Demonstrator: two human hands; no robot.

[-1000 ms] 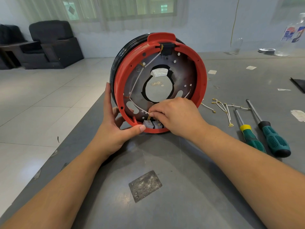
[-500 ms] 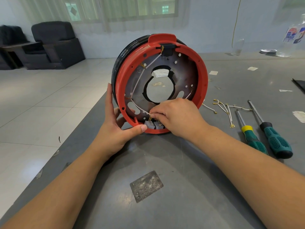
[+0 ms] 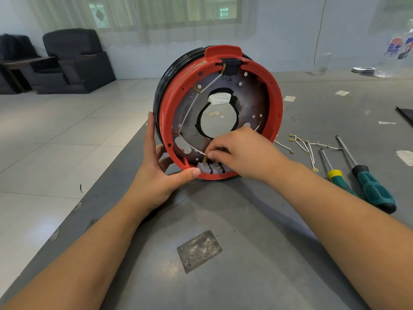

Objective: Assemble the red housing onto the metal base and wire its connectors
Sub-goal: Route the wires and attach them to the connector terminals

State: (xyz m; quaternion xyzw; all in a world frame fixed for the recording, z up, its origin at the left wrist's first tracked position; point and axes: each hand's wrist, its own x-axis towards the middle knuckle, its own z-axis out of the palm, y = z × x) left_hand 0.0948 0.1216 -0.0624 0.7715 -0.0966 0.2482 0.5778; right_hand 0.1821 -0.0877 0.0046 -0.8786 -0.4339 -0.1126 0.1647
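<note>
Red housing rings a dull grey metal base; white wires; green-handled screwdrivers at three o'clock, one yellow-collared

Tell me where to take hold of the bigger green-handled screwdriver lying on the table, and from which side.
Grip the bigger screwdriver by its ribbed green handle, the thick end nearest the person, coming down from above with the right hand. It lies flat on the table, shaft pointing away, its outer side free; the smaller screwdriver lies close on its inner side.
</note>
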